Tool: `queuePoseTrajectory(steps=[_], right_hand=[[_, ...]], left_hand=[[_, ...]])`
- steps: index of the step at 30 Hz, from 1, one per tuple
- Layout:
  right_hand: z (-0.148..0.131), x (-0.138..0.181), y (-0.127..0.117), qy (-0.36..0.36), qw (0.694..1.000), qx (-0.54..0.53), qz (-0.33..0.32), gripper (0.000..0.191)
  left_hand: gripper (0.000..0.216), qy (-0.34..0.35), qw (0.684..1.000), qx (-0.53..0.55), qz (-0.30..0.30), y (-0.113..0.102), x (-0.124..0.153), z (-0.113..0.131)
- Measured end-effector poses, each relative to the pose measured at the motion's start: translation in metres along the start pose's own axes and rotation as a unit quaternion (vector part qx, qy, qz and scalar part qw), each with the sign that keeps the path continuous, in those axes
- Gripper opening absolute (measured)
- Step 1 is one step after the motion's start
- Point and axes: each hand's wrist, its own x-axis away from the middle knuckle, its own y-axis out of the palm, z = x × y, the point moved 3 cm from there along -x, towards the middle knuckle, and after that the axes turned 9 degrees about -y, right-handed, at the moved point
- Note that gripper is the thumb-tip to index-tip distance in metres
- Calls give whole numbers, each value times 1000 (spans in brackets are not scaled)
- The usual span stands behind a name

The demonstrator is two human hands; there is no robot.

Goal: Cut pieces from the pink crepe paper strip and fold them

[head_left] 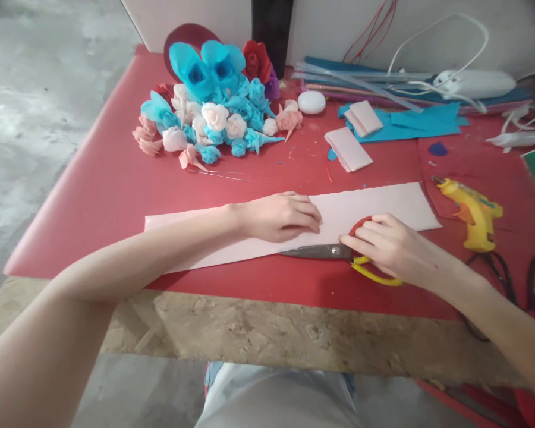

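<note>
A long pale pink paper strip (383,205) lies across the red table cover (107,178). My left hand (280,215) rests palm down on the middle of the strip, fingers stretched flat and together. My right hand (390,244) lies over the red and yellow handles of a pair of scissors (321,251), fingers curled around them. The closed steel blades point left along the strip's near edge, just below my left hand.
A heap of blue, white and pink paper flowers (214,119) sits at the back left. Folded pink paper pieces (348,148), blue paper sheets (410,122) and a white oval object (311,101) lie behind. A yellow glue gun (472,214) lies right. Bare chipboard edge (271,327) runs in front.
</note>
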Motion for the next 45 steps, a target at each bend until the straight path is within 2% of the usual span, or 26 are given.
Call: queuePoseTrajectory(steps=[5, 12, 17, 23, 30, 36, 41, 45], right_hand=[[-4, 5, 5, 37, 997, 62, -29, 42], [-7, 9, 14, 60, 994, 68, -68, 46], [-9, 0, 11, 75, 992, 72, -71, 46], [-15, -18, 10, 46, 993, 79, -73, 48], [-14, -27, 12, 27, 997, 62, -29, 37], [-7, -30, 12, 23, 999, -1, -29, 36], [-3, -28, 10, 6, 997, -67, 34, 35], [-4, -23, 11, -14, 996, -69, 48, 32]], left_hand=[[31, 0, 1000, 1, 7, 1, 0, 1], [31, -2, 1000, -1, 13, 1, 0, 1], [31, 0, 1000, 2, 15, 2, 0, -1], [31, -1, 1000, 14, 18, 2, 0, 0], [31, -23, 998, 56, 31, 2, -1, 2], [33, -17, 999, 46, 19, 2, -1, 1], [34, -11, 999, 38, 24, 1, -1, 3], [34, -14, 999, 39, 23, -1, -1, 4]])
